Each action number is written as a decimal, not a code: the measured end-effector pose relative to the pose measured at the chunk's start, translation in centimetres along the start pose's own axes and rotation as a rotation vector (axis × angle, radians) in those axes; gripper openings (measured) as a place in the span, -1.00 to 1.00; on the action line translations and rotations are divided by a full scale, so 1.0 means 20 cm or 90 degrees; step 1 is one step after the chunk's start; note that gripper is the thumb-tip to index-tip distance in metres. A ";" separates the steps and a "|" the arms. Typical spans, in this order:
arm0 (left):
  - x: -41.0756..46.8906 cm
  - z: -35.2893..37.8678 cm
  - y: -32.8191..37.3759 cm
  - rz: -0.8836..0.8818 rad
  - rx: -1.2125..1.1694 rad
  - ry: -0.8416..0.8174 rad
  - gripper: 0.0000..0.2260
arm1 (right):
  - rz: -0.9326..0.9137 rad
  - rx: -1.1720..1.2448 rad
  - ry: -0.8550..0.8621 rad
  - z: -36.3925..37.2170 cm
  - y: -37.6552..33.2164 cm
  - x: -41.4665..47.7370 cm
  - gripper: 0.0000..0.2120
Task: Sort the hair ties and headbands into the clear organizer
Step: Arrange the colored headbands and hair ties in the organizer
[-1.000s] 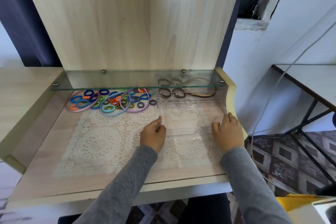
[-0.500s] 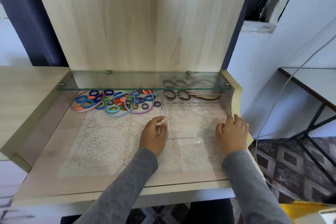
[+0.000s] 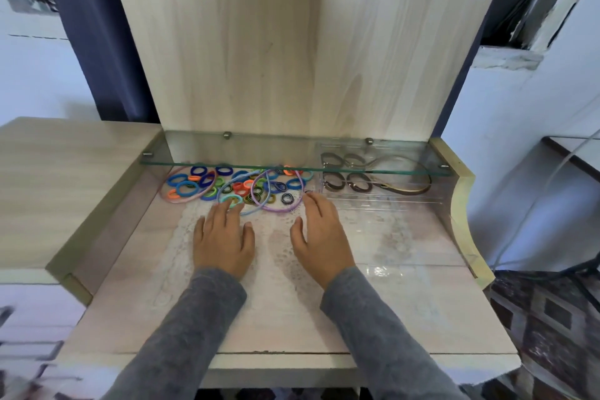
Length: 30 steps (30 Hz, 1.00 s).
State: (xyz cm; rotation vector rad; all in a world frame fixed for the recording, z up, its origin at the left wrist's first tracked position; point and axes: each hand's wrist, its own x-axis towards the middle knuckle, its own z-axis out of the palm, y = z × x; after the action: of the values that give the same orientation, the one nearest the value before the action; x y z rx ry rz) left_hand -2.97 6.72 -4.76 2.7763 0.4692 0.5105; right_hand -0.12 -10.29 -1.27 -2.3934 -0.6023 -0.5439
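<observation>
A heap of coloured hair ties [image 3: 207, 183] and thin pink, blue and purple headbands [image 3: 278, 193] lies at the back left of the desk, partly under the glass shelf. The clear organizer [image 3: 399, 230] stands at the right; its back compartments hold brown hair ties [image 3: 345, 181] and a brown headband [image 3: 407, 187]. My left hand [image 3: 224, 237] lies flat on the lace mat, fingertips touching a teal tie at the heap's front edge. My right hand [image 3: 319, 234] is flat too, fingers reaching to the purple headband's right side, just left of the organizer. Neither hand holds anything.
A glass shelf [image 3: 227, 148] hangs low over the back of the desk, covering part of the heap and the organizer. A white lace mat [image 3: 279, 269] covers the desk middle. A raised wooden side panel [image 3: 464, 204] bounds the right edge; a wooden back board rises behind.
Both hands have left the organizer's front corners and moved left and forward to the heap of ties and headbands. The organizer stays at the right.
</observation>
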 end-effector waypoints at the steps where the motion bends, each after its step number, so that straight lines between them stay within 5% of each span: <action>1: 0.01 -0.01 -0.03 -0.012 0.020 -0.018 -0.54 | 0.000 0.005 -0.035 0.04 -0.03 0.01 -0.54; 9: 0.05 -0.04 -0.17 -0.029 0.084 -0.114 -0.52 | 0.058 -0.066 -0.215 0.29 -0.03 0.07 -0.45; 13: 0.04 -0.03 -0.17 -0.011 0.034 -0.124 -0.55 | 0.051 -0.071 -0.181 0.32 0.00 0.03 -0.49; 22: 0.00 -0.01 -0.19 0.070 -0.041 0.029 -0.89 | 0.050 -0.106 -0.083 0.32 -0.01 0.01 -0.65; 30: -0.07 -0.05 -0.19 0.113 -0.086 0.006 -0.83 | 0.025 -0.112 -0.044 0.32 0.01 0.00 -0.92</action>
State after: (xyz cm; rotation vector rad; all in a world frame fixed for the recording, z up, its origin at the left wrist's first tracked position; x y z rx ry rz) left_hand -5.60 9.91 -5.44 2.6988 0.1837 0.5725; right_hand 1.40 -6.35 -6.04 -2.5940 -0.5556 -0.5175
